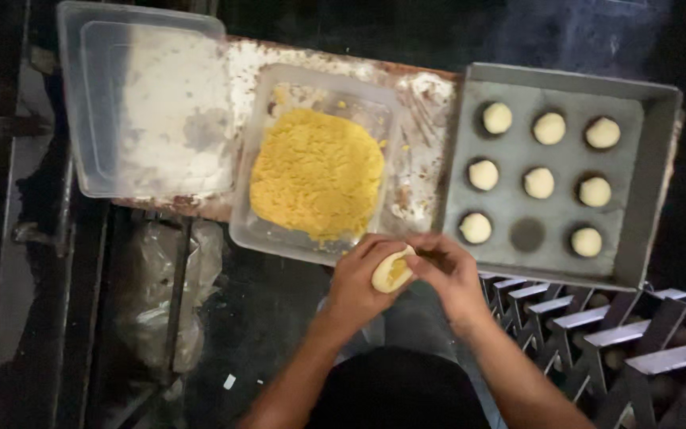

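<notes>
At the far left of the worn, flour-streaked desk (414, 171) lies a clear plastic lid (148, 103) dusted white. Just beside it sits a clear tub (252, 214) of yellow crumbly filling (317, 173), then a grey metal tray (565, 83) with eight pale dough balls (539, 183) and one empty hollow. The surroundings are dark. Below the tub, the left hand (359, 282) cups a dough piece (391, 270), its yellow-filled opening facing up and right; the right hand (448, 270) fingers pinch its edge.
</notes>
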